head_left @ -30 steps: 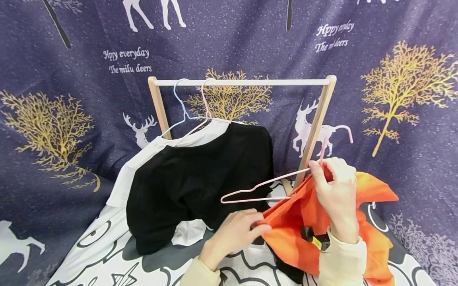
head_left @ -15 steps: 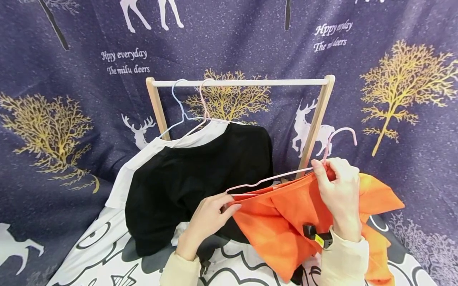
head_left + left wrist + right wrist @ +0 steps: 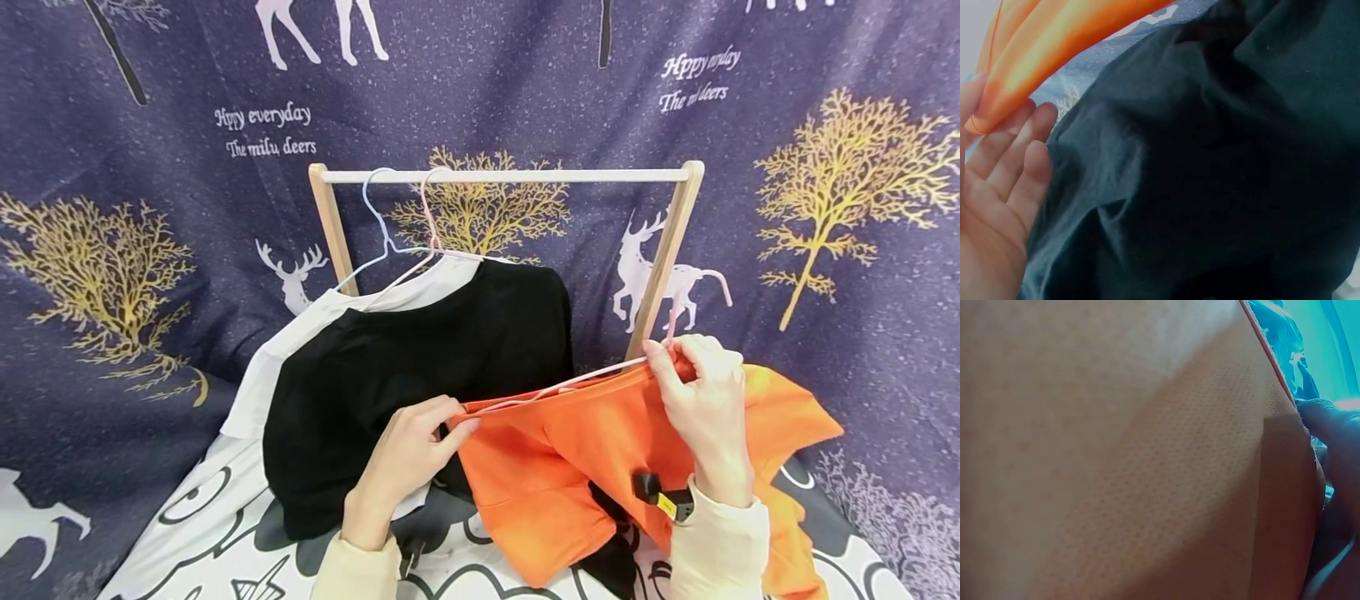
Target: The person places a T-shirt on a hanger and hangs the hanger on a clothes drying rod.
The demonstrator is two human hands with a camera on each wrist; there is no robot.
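Observation:
An orange T-shirt (image 3: 592, 442) hangs bunched between my two hands, in front of a black shirt. Inside its neckline lies a pink clothes hanger (image 3: 600, 372), hook pointing up and right; its left end is covered by the cloth. My left hand (image 3: 401, 454) pinches the left end of the orange neckline between thumb and fingers, which the left wrist view shows with the orange cloth (image 3: 1054, 56) at the fingertips. With my right hand (image 3: 705, 408) I grip the hanger just under its hook, along with the shirt's edge. Cloth fills most of the right wrist view.
Behind my hands stands a small garment rack (image 3: 510, 177) with wooden legs. From its rail hang a white shirt (image 3: 262, 375) on a blue hanger (image 3: 382, 237) and a black shirt (image 3: 420, 367) on a pink hanger. A patterned cloth (image 3: 202, 517) covers the surface below.
My left hand has moved left and up, pulling the orange neckline out over the hanger's left arm, which was bare before. The right hand has stayed nearly in place; the hook has tilted slightly.

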